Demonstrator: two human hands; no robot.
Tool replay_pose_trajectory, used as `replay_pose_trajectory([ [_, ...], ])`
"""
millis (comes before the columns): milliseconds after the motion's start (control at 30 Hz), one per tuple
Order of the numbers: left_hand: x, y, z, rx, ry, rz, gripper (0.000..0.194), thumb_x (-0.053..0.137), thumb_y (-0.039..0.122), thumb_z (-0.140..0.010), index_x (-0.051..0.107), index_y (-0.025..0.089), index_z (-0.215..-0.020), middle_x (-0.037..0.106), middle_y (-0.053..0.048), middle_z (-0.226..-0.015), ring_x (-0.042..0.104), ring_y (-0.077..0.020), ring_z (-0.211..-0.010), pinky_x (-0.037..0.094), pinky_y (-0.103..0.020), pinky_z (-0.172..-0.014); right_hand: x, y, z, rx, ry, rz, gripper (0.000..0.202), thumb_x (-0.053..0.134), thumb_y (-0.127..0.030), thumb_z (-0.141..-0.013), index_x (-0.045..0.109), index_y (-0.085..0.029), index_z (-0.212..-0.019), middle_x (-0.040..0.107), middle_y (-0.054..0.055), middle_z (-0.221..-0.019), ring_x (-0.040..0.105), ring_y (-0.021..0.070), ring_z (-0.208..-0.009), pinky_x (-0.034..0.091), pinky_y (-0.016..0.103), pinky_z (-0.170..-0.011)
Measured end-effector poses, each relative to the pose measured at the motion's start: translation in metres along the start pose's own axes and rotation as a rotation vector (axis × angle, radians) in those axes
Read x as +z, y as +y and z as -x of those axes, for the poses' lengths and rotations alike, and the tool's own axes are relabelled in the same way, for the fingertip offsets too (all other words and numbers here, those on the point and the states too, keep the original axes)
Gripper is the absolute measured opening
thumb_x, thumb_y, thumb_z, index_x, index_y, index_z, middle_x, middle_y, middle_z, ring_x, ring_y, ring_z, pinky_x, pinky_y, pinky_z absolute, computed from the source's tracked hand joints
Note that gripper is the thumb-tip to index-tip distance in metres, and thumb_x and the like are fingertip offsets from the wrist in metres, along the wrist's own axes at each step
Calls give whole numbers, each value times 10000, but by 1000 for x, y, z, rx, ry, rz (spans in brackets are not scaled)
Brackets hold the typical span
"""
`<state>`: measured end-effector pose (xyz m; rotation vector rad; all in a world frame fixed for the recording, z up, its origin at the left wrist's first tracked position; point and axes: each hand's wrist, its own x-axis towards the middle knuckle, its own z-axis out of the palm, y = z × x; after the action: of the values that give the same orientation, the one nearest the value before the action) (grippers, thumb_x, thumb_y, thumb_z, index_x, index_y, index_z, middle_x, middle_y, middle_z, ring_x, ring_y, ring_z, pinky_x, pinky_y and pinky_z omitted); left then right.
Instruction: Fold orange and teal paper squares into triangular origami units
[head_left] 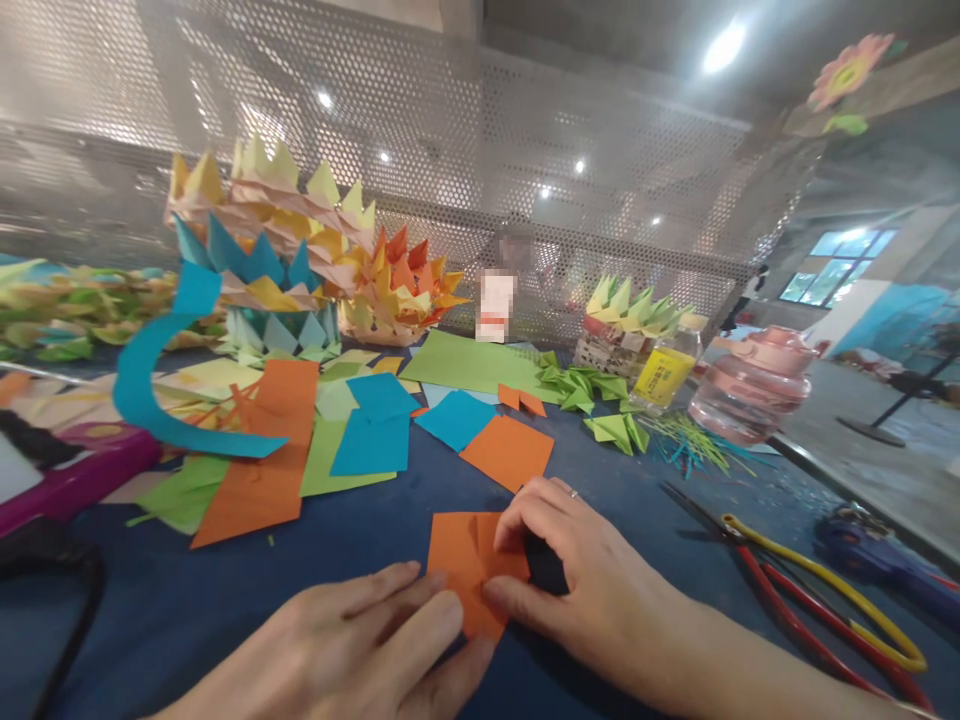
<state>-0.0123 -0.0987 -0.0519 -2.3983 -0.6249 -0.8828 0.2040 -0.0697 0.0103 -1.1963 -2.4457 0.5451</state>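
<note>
An orange paper square lies on the dark blue tabletop in front of me, with a crease running down its upper part. My left hand rests over its lower left edge, fingers close together and pressing on the sheet. At its right side, my right hand grips the paper between curled fingers and thumb; a ring shows on one finger. The paper's lower edge and right corner are partly hidden by the hands. Just beyond lie another orange sheet and a blue sheet.
Scissors with red and yellow handles lie at right, near a blue tool. Behind are a pink-lidded bottle, a yellow-labelled bottle and folded green pieces. Folded-paper baskets stand at back left; a purple tool lies left.
</note>
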Motion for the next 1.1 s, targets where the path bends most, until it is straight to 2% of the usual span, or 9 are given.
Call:
replay_pose_trajectory([
  [233, -1, 3, -2, 18, 14, -4, 519, 96, 346, -1047, 591, 210, -968, 549, 4, -699, 550, -174, -588, 455, -305, -720, 1, 14, -9, 21, 18, 71, 160, 578, -269, -943, 589, -183, -1077, 581, 65, -1107, 545, 208, -1020, 415, 368, -912],
  [333, -1, 4, -3, 13, 30, -6, 509, 93, 316, -1043, 584, 211, -955, 545, 8, -685, 552, -171, -595, 452, -291, -709, 1, 14, -14, 20, 23, 91, 102, 555, -277, -954, 594, -184, -965, 590, 48, -1012, 548, 190, -927, 425, 343, -834],
  [467, 1, 5, -7, -7, 92, -27, 479, 130, 314, -1042, 590, 214, -953, 538, 7, -670, 561, -170, -602, 464, -283, -716, 1, 10, -16, 38, 52, 53, 146, 610, -294, -903, 554, -183, -826, 578, 5, -827, 525, 159, -779, 407, 298, -714],
  [533, 2, 5, -8, -8, 102, -25, 486, 141, 333, -1046, 600, 215, -936, 538, 10, -663, 565, -166, -592, 474, -281, -715, 2, 9, -16, 60, 69, -43, 86, 605, -239, -876, 542, -189, -908, 567, -26, -769, 509, 127, -687, 396, 267, -651],
  [633, 3, 6, -9, -40, 127, -16, 496, 163, 378, -1049, 613, 225, -909, 544, 19, -656, 578, -158, -585, 494, -286, -743, 3, 8, -14, 16, 84, -194, 226, 528, -137, -846, 526, -201, -1062, 537, -65, -721, 465, 90, -586, 372, 224, -579],
  [767, 4, 8, -9, -118, 132, -6, 476, 201, 449, -1039, 618, 249, -925, 618, 11, -743, 657, -167, -736, 508, -270, -718, 2, 7, -10, 50, 51, -226, 165, 468, -92, -780, 610, -177, -778, 538, -51, -618, 454, 89, -557, 357, 211, -547],
  [900, 3, 6, -11, -125, 116, 7, 466, 221, 480, -1028, 617, 253, -933, 674, -14, -888, 671, -180, -946, 521, -252, -733, -4, 6, -3, 99, 8, -255, 311, 396, -50, -745, 687, -160, -730, 659, 0, -677, 568, 119, -633, 421, 228, -613],
  [1000, 1, 3, -13, -111, 142, 1, 455, 231, 474, -1028, 616, 255, -925, 673, -10, -872, 672, -171, -926, 521, -243, -709, -10, 8, -2, -16, -3, -262, 385, 400, -5, -710, 721, -151, -865, 724, 25, -827, 639, 146, -769, 473, 256, -733],
  [1100, 0, 2, -13, -104, 127, -2, 456, 243, 481, -1027, 621, 254, -909, 675, -10, -872, 673, -168, -901, 526, -240, -700, -14, 15, -5, -163, 6, -221, 358, 513, -34, -769, 696, -144, -1056, 715, 53, -957, 642, 161, -866, 486, 287, -818],
])
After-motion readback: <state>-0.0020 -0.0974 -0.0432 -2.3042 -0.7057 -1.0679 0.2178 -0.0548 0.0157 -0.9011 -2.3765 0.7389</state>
